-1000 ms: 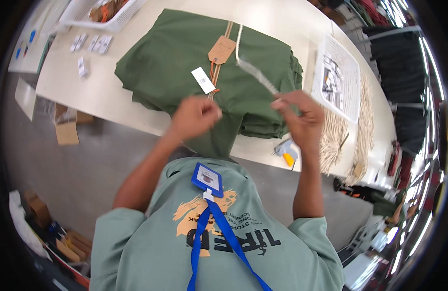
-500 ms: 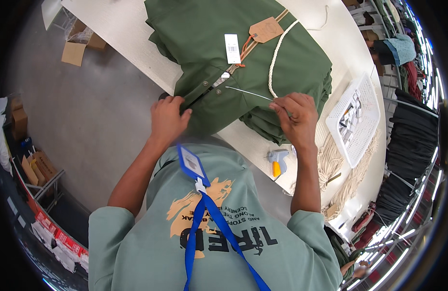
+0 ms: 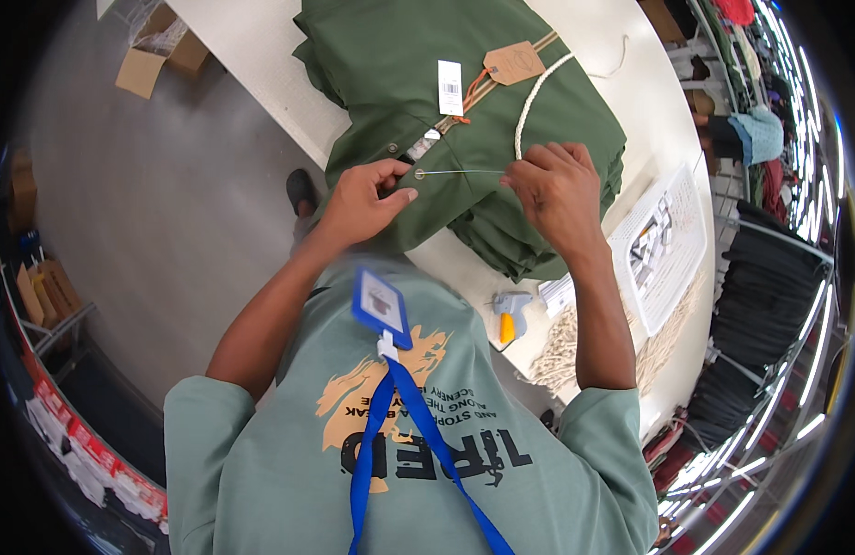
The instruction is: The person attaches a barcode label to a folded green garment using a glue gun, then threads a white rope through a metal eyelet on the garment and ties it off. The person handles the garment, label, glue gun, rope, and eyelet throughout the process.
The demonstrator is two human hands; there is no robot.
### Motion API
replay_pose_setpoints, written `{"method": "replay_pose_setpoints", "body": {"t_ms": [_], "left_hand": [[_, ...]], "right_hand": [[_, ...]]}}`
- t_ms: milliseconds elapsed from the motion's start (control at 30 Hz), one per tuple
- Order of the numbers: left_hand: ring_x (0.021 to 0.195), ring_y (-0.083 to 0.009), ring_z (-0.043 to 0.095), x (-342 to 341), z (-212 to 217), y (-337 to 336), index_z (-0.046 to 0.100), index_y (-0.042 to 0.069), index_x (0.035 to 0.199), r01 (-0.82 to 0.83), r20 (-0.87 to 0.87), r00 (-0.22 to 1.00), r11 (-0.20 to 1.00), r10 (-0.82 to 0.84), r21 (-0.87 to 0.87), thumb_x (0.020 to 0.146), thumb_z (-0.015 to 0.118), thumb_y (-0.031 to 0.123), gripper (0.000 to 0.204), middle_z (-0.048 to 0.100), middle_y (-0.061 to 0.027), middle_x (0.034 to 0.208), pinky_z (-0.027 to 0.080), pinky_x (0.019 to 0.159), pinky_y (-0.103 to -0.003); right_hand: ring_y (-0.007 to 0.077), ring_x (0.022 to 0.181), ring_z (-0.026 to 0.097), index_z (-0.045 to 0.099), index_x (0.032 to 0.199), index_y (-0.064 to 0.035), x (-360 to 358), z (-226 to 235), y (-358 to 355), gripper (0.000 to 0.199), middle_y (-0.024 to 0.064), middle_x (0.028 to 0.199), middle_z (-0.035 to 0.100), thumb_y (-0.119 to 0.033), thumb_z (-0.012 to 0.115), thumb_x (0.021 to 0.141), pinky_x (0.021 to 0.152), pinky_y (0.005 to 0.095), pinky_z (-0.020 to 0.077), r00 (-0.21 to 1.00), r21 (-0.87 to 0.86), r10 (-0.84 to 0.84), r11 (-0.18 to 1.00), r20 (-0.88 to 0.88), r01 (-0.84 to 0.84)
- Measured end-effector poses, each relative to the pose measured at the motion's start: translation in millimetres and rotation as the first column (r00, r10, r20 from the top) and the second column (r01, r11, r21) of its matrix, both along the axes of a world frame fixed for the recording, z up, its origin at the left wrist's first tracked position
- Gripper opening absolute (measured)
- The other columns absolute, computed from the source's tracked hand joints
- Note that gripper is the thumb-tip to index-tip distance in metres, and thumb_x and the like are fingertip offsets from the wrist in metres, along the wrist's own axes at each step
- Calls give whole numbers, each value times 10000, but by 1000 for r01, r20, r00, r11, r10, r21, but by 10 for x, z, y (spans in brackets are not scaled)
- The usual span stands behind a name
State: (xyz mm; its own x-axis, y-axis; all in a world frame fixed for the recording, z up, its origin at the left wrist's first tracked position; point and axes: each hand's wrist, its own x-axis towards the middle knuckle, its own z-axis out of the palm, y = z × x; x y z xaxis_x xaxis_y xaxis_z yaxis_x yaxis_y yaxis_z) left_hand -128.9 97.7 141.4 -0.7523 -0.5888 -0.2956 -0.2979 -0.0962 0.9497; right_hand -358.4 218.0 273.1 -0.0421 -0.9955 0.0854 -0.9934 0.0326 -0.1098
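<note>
Garment: the dark green cloth lies folded in a thick stack on the counter, its near part at the counter's edge in front of you, seemingly so that both hands reach it easily.
Eyelet: a small metal ring in the cloth faces up, just beside your left fingertips.
Rod: the thin metal rod runs nearly level to the eyelet; you cannot tell here whether its tip has entered.
Right hand: your right hand is closed, pinching the rod's far end, probably to leave its length free and steer the tip.
Left hand: your left hand touches the cloth, thumb and forefinger somewhat apart, likely steadying the eyelet; whether you grip cloth between them cannot be told.
Cord: the white braided cord lies over the garment and runs to your right hand, which hides any join.
Tags: the brown tag and white tag lie beyond the eyelet, out of the rod's line.
Right side: a grey-and-yellow tool, a white basket and pale cords sit near your right arm, presumably for easy reach.
</note>
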Motion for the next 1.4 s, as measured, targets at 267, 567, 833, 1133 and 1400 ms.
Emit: {"method": "replay_pose_setpoints", "body": {"t_ms": [267, 567, 833, 1133, 1400], "left_hand": [[719, -14, 531, 6, 84, -68, 723, -13, 1114, 33, -57, 998, 979, -22, 201, 903, 671, 64, 230, 649, 55, 825, 434, 666, -211], [747, -15, 523, -91, 232, -61, 715, -37, 1060, 93, -123, 990, 970, -66, 223, 927, 676, 58, 167, 642, 54, 838, 433, 676, -210], [785, -14, 548, -41, 192, -47, 710, -23, 1068, 76, -108, 993, 970, -52, 232, 950, 653, 45, 149, 653, 54, 868, 446, 705, -204], [753, -29, 525, -87, 162, -47, 704, -15, 1021, 79, -106, 993, 944, -47, 321, 934, 689, 124, 164, 651, 42, 822, 431, 682, -234], [817, -49, 557, -129, 119, -104, 707, -21, 1040, 90, -118, 991, 969, -64, 230, 957, 655, 121, 173, 659, 26, 865, 463, 747, -238]], "right_hand": [[213, 779, 603, 676, 791, -143, -139, -12, -137, 94, 8, 756, 584, -142, 769, 778, 784, 371, 441, 996, 15, 86, 996, -24, -86], [250, 844, 614, 666, 864, -108, 180, -244, -326, 153, 41, 815, 594, -139, 781, 768, 798, 395, 452, 948, 20, 169, 983, 269, -181], [331, 856, 650, 675, 928, -59, 200, -290, -297, 119, 99, 891, 650, -115, 713, 830, 711, 448, 511, 831, 215, -116, 977, 544, -5], [325, 751, 626, 686, 907, -67, 357, -523, -265, 59, 109, 845, 639, -77, 688, 848, 655, 420, 489, 772, 18, -96, 994, 629, 109], [322, 789, 635, 742, 926, -148, 510, -753, -143, 204, 75, 829, 637, -33, 673, 772, 667, 442, 499, 838, -196, 24, 975, 545, 100]]}}
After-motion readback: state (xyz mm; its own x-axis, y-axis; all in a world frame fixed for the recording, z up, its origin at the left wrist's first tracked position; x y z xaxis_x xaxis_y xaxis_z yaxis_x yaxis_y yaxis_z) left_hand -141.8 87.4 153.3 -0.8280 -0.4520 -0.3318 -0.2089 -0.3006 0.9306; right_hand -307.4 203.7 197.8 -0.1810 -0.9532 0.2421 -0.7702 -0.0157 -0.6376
